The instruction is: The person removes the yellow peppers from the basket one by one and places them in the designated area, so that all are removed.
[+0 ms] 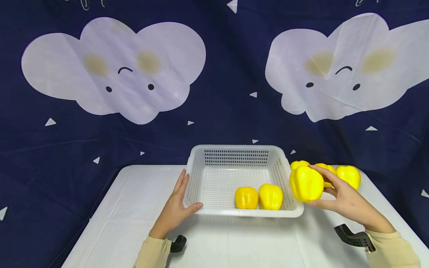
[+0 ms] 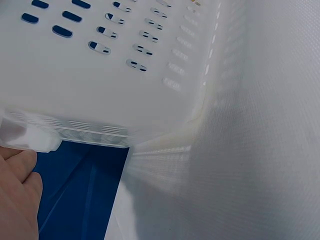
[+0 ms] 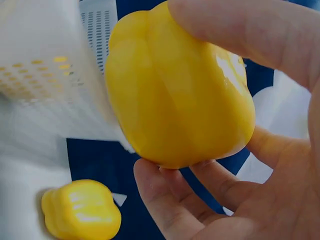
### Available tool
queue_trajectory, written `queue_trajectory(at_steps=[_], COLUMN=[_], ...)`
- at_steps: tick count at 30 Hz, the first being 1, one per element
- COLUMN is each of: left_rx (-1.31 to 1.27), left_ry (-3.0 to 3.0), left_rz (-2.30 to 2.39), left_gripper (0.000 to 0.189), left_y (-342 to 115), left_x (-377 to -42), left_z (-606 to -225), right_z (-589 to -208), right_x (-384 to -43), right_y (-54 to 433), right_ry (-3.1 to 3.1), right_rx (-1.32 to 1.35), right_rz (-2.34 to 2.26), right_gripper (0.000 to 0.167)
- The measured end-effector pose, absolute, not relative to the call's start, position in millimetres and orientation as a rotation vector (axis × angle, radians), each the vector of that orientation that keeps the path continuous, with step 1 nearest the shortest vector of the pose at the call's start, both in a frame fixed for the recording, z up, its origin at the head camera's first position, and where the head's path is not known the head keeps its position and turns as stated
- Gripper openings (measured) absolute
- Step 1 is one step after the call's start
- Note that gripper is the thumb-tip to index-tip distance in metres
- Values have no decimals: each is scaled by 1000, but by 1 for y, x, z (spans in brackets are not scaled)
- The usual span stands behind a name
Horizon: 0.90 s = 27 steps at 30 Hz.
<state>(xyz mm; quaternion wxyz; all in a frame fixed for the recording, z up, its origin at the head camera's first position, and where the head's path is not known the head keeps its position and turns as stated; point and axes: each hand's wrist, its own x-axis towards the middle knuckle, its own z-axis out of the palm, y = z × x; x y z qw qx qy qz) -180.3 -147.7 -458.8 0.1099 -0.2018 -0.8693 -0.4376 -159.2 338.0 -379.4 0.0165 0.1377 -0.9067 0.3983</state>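
My right hand (image 1: 348, 203) grips a yellow bell pepper (image 1: 306, 184) between thumb and fingers, beside the right rim of a white plastic basket (image 1: 246, 212). Close up in the right wrist view, the held pepper (image 3: 180, 90) has the thumb on top and fingertips underneath. My left hand (image 1: 172, 214) lies at the basket's front left corner, with straight fingers against its side and the thumb on the rim. Two yellow bell peppers, one on the left (image 1: 246, 198) and one on the right (image 1: 270, 197), sit inside along the front wall.
Several more yellow bell peppers (image 1: 348, 176) stand on the white-covered table (image 1: 134, 197) to the right of the basket, partly hidden behind the right hand and held pepper. A dark blue cloth (image 1: 231, 123) printed with clouds hangs behind the table.
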Motion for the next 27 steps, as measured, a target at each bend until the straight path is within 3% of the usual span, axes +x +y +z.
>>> queue_trajectory(at_steps=[27], left_rx=[-561], left_ry=[-2570], left_rz=[-1280], left_gripper=[101], left_y=[-146], left_x=[-180], left_z=[-460], right_z=[-426], right_x=[-160], right_y=[378], right_ry=[-2786], right_rx=[456], right_rz=[1237], right_gripper=[99])
